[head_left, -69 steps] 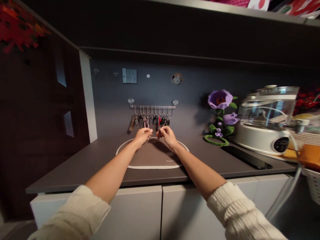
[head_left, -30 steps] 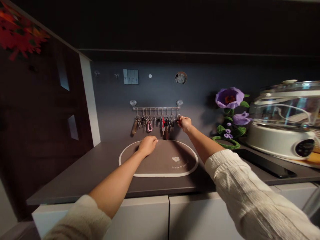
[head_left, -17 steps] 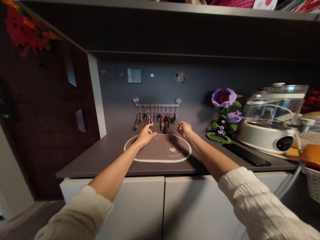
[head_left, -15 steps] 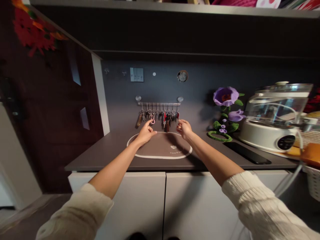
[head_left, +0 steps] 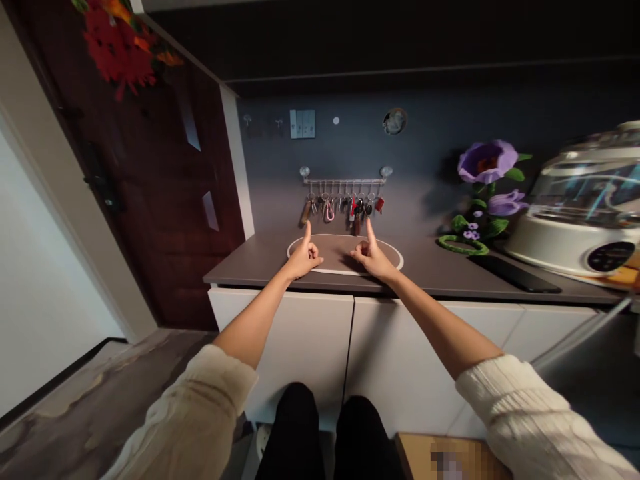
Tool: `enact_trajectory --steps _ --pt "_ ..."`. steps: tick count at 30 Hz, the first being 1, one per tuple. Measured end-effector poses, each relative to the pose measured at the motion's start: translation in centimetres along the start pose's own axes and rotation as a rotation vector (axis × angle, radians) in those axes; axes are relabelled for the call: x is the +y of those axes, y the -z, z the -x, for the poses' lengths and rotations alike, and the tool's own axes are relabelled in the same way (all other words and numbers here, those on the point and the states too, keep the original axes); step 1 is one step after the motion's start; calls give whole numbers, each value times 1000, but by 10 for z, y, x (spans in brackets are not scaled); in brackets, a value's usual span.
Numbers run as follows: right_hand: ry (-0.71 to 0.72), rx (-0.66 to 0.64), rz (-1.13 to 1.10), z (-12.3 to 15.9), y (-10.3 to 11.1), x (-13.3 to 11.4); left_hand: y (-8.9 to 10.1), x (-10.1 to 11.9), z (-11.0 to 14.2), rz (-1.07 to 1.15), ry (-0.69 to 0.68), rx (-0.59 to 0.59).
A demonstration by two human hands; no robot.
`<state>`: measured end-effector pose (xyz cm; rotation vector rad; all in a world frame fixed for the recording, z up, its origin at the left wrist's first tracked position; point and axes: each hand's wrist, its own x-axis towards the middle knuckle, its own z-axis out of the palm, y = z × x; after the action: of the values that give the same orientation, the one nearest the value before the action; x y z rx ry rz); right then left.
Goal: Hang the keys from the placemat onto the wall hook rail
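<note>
My left hand (head_left: 303, 253) and my right hand (head_left: 371, 253) are both held out over the front of the dark counter (head_left: 250, 257), each in a fist with the thumb pointing up and nothing in it. Behind them lies an oval brown mat (head_left: 340, 248) with a white rim. On the wall above the mat a metal hook rail (head_left: 344, 181) carries several bunches of keys (head_left: 345, 205), among them a pink carabiner and a red tag at the right end.
A purple knitted flower (head_left: 484, 180) and a white cooker with a glass lid (head_left: 585, 207) stand at the right, with a black phone (head_left: 515, 273) lying before them. A dark wooden door (head_left: 150, 173) is at the left. White cupboard doors (head_left: 310, 340) sit under the counter.
My right hand left the red-tagged key on the rail's right end and drew back. Both hands closed into thumbs-up fists. The camera has pulled back and tilted down.
</note>
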<state>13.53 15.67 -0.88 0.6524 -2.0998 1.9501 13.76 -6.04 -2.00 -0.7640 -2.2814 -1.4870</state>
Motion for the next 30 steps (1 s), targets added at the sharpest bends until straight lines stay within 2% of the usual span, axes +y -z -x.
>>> enact_trajectory --steps 5,11,17,20,25,30 --pt "-16 42 -7 3 -2 -4 1 2 0 47 22 1" --pt "103 -24 87 1 0 0 0 -6 -2 112 15 3" --pt "60 23 89 -7 5 9 0 -23 -13 142 149 124" --pt "16 128 91 -25 15 14 10 -31 -30 10 183 208" --pt "7 444 140 -80 50 21 33 -36 -80 -231 196 340" --pt "-10 581 203 -135 86 29 39 -48 -132 -232 277 407"
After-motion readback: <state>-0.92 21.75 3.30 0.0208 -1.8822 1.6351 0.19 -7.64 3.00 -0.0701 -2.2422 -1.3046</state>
